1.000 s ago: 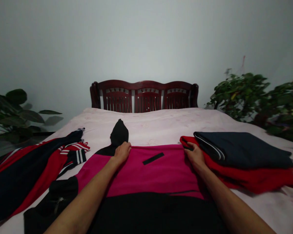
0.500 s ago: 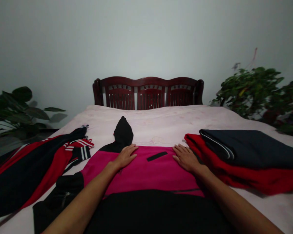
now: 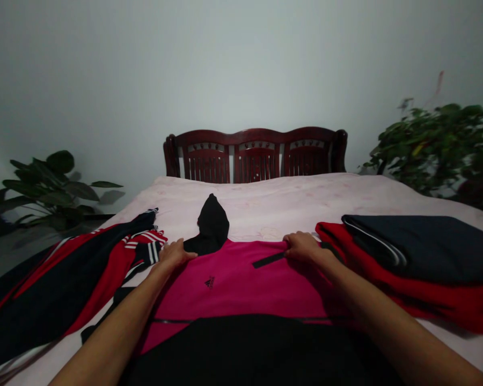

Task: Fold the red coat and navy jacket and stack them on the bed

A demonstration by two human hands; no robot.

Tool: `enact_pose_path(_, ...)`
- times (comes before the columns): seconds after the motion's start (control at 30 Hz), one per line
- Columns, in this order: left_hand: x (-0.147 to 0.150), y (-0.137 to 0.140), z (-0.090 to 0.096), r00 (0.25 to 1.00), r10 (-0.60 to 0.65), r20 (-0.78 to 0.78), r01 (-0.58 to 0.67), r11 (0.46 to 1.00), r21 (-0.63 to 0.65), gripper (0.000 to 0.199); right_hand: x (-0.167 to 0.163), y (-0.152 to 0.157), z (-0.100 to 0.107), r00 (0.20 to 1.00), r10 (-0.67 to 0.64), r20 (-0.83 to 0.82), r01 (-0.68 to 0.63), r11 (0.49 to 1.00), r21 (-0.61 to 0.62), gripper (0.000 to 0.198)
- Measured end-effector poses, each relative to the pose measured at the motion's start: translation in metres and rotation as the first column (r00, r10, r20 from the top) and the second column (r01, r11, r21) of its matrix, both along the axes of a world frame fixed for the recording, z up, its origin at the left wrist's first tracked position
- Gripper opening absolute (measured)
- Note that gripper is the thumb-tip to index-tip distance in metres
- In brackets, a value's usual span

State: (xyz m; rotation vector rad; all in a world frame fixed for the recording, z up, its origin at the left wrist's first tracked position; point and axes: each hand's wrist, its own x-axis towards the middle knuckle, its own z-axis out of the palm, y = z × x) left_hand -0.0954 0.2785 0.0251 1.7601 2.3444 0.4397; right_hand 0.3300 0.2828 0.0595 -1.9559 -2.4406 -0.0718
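A pink and black hoodie [image 3: 241, 284] lies flat across the bed in front of me, its black hood [image 3: 213, 217] pointing to the far side. My left hand [image 3: 177, 254] is closed on the hoodie's shoulder, left of the hood, with the thumb on top. Along the far edge, beside a black strip, my right hand [image 3: 302, 246] pinches the pink cloth, fingers curled over it. A small dark logo shows on the pink part. Black cloth fills the bottom middle; I cannot tell whether it belongs to the hoodie.
Left of the hoodie lie red and navy garments [image 3: 92, 268] with white stripes. Folded navy clothing [image 3: 430, 249] rests on folded red clothing [image 3: 438, 303] at right. Behind the pale pink bed sheet [image 3: 282, 201] stands a dark wooden headboard [image 3: 255, 155]. Leafy plants [image 3: 438, 145] flank the bed.
My left hand has moved left from the pink cloth to the shoulder and closed on it. My right hand has gone from lying flat to gripping the far edge. The view has shifted slightly.
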Motion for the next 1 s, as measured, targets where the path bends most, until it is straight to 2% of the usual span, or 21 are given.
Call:
enact_pose_path(0.07,-0.004,-0.002,0.005,0.997,-0.027,0.074,0.028,0.999,-0.019,0.054,-0.003,-0.008,0.004,0.999,0.032,0.004,-0.032,0.998,0.054,0.021)
enact_pose_path(0.13,-0.008,-0.009,0.011,0.985,-0.064,0.162,0.069,0.997,-0.023,0.040,-0.002,-0.022,0.010,0.998,0.069,0.006,-0.070,0.991,0.113,0.020)
enact_pose_path(0.27,-0.021,-0.039,0.025,0.945,-0.135,0.297,0.141,0.990,0.002,0.041,0.011,-0.059,0.014,0.989,0.145,0.013,-0.144,0.963,0.227,0.022)
enact_pose_path(0.37,-0.031,-0.073,0.031,0.923,-0.184,0.338,0.198,0.980,-0.007,0.041,0.024,-0.088,0.006,0.966,0.258,0.032,-0.256,0.923,0.289,0.021)
enact_pose_path(0.47,-0.036,-0.107,0.034,0.908,-0.224,0.353,0.257,0.965,-0.049,0.038,0.031,-0.112,-0.002,0.945,0.328,0.010,-0.322,0.920,0.223,0.023)
enact_pose_path(0.57,-0.039,-0.125,0.038,0.904,-0.240,0.352,0.289,0.953,-0.093,0.037,0.032,-0.130,-0.002,0.957,0.290,-0.030,-0.281,0.946,0.164,0.026)
enact_pose_path(0.67,-0.039,-0.120,0.044,0.913,-0.226,0.340,0.285,0.949,-0.133,0.032,0.030,-0.142,0.005,0.968,0.240,-0.080,-0.224,0.961,0.165,0.027)
enact_pose_path(0.77,-0.033,-0.104,0.047,0.925,-0.201,0.323,0.256,0.957,-0.137,0.036,0.028,-0.148,0.006,0.959,0.252,-0.127,-0.248,0.968,0.042,0.030)
enact_pose_path(0.83,-0.024,-0.095,0.045,0.927,-0.188,0.324,0.233,0.967,-0.104,0.036,0.026,-0.148,0.006,0.961,0.232,-0.150,-0.240,0.970,-0.044,0.034)
enact_pose_path(0.9,-0.014,-0.091,0.042,0.918,-0.188,0.349,0.218,0.975,-0.048,0.033,0.022,-0.144,0.007,0.970,0.148,-0.192,-0.165,0.984,-0.075,0.035)
enact_pose_path(1.0,-0.004,-0.099,0.038,0.874,-0.213,0.436,0.221,0.975,0.033,0.033,0.003,-0.136,0.012,0.920,0.033,-0.389,-0.073,0.993,-0.089,0.030)
